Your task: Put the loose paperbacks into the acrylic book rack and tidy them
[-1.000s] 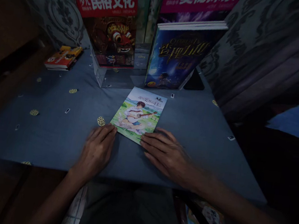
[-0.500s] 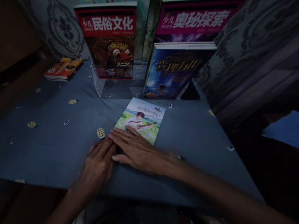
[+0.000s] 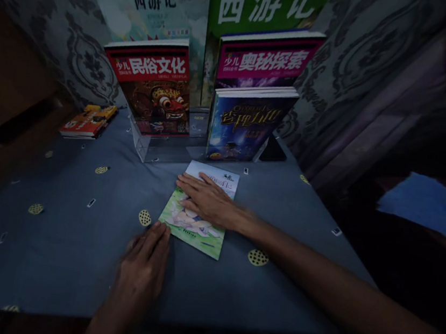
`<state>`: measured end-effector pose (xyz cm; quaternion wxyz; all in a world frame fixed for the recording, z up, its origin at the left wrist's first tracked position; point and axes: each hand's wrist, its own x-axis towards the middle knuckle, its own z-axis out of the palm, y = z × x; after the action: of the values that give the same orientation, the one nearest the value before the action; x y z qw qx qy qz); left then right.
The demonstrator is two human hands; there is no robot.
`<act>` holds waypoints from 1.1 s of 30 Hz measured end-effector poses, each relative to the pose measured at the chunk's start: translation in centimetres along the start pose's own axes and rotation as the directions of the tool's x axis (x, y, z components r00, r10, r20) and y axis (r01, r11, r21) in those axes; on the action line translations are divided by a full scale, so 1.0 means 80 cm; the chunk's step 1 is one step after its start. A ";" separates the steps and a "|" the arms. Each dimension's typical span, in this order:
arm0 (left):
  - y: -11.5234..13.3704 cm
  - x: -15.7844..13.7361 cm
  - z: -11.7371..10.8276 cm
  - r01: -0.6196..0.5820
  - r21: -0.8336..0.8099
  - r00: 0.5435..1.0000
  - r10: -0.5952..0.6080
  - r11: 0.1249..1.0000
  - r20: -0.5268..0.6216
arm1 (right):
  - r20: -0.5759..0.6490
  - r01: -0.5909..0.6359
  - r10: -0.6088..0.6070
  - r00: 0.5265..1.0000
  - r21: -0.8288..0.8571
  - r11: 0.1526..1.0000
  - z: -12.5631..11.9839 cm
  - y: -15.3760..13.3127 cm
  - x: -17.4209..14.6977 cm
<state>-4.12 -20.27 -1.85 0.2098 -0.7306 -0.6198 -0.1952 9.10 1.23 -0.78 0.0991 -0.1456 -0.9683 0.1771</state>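
A thin book (image 3: 198, 240) with a light blue and green illustrated cover lies face up on the table, slightly turned. My right hand (image 3: 206, 200) rests flat across its upper half, fingers stretched toward the left edge and covering much of the title and picture. At the book's lower left corner is my left hand (image 3: 146, 260). Its fingers are extended side by side, with the tips touching that corner and the palm low over the cloth. Neither hand grips the book.
Behind stands a clear book stand (image 3: 164, 149) with a red-topped book (image 3: 155, 88), a dark blue book (image 3: 246, 124) and a magenta-topped book (image 3: 268, 61). Taller books rise at the back. Orange books (image 3: 89, 122) lie at left. A patterned dark blue cloth (image 3: 74, 252) covers the table.
My right hand has slid up the book from its lower part, uncovering the bottom of the cover. My hands have come apart; the left stays by the lower left corner. The view has tilted up.
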 end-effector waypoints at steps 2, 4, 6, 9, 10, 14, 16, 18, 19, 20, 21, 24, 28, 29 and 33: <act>-0.003 -0.001 0.001 -0.026 0.019 1.000 0.025 0.999 0.017 | -0.017 -0.059 0.059 0.998 -0.035 0.998 -0.003 0.016 0.008; -0.006 -0.003 0.002 -0.043 0.033 0.999 0.042 0.999 0.034 | -0.039 -0.129 0.127 0.991 -0.060 0.990 -0.007 0.027 0.014; -0.006 -0.003 0.002 -0.048 0.038 0.998 0.046 0.998 0.043 | -0.057 -0.175 0.171 0.984 -0.073 0.982 -0.010 0.034 0.016; -0.004 0.000 -0.002 -0.029 0.024 0.999 0.029 0.999 0.024 | -0.072 -0.193 0.187 0.980 -0.086 0.977 -0.012 0.037 0.017; -0.003 0.004 -0.005 -0.012 0.010 1.000 0.012 1.000 0.018 | -0.073 -0.195 0.189 0.979 -0.088 0.977 -0.011 0.037 0.017; -0.009 0.041 -0.014 0.025 -0.072 0.990 -0.015 0.997 0.137 | -0.092 -0.193 0.186 0.978 -0.074 0.978 -0.008 0.036 0.018; -0.017 0.071 -0.006 0.020 -0.138 0.966 0.016 0.990 0.257 | -0.124 -0.180 0.171 0.977 -0.060 0.982 -0.007 0.036 0.018; -0.028 0.104 0.014 0.024 -0.210 0.940 0.049 0.977 0.336 | -0.170 -0.162 0.152 0.974 -0.043 0.986 -0.005 0.038 0.017; -0.033 0.120 0.027 0.014 -0.218 0.939 0.062 0.976 0.338 | -0.201 -0.154 0.145 0.969 -0.029 0.988 -0.004 0.039 0.016; -0.038 0.135 0.042 0.005 -0.225 0.942 0.071 0.974 0.328 | -0.237 -0.144 0.138 0.962 -0.010 0.990 -0.003 0.041 0.015; -0.042 0.148 0.057 0.001 -0.233 0.947 0.074 0.972 0.314 | -0.274 -0.131 0.130 0.953 0.014 0.991 -0.002 0.043 0.015; -0.050 0.178 0.090 0.012 -0.252 0.950 0.068 0.968 0.306 | -0.365 -0.097 0.122 0.923 0.085 0.992 0.001 0.050 0.014; -0.052 0.193 0.104 0.009 -0.226 0.954 0.059 0.974 0.293 | -0.388 -0.125 0.164 0.907 0.125 0.984 0.002 0.054 0.013; -0.052 0.194 0.105 0.005 -0.214 0.956 0.058 0.977 0.289 | -0.378 -0.127 0.166 0.911 0.124 0.984 0.001 0.055 0.010; -0.051 0.191 0.106 -0.008 -0.163 0.954 0.056 0.987 0.294 | -0.334 -0.123 0.153 0.930 0.109 0.986 0.001 0.063 -0.013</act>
<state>-5.59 -2.46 -0.31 0.0576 -0.7761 -0.6147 -0.1288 11.33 5.37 -2.88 0.2590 -0.2372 -0.9153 0.1973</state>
